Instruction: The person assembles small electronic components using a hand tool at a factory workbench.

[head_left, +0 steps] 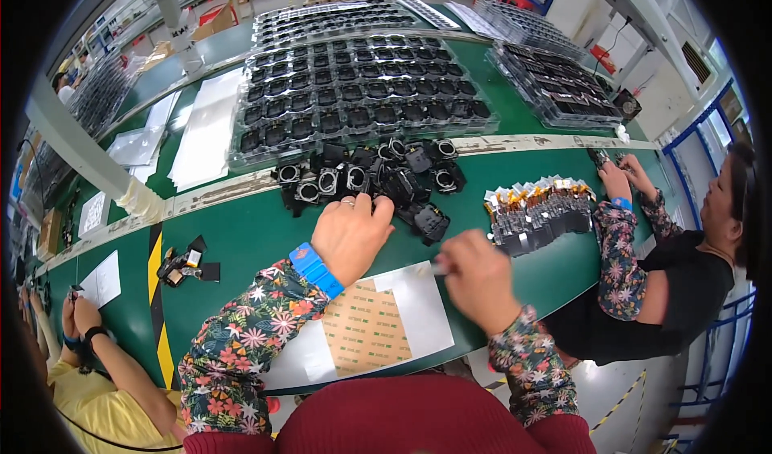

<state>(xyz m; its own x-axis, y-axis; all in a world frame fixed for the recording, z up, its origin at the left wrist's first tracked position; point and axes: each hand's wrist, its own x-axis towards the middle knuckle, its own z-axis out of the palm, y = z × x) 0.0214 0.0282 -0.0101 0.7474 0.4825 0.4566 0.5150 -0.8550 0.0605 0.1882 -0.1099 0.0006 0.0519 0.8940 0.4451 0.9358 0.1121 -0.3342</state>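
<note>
My left hand (354,233), a blue band at its wrist, reaches to the near edge of a pile of black plastic housings (432,222), several with silver rings. Its fingers are bent down and closed; the tips are hidden against the housings, so what they grip cannot be made out. To the right, my right hand (480,281) is smeared by motion above the green table, thumb and fingers drawn together in a pinch around something small and pale. Below my hands lies a tan sheet of printed adhesive backing (366,333) on white paper (426,313).
Clear trays (362,84) of black housings stand behind the pile, with more stacked trays (555,84) at right. Flex-cable parts (539,217) lie in a row beside a co-worker (675,253). Loose parts (189,265) sit near striped tape (161,317); another person (112,382) works at left.
</note>
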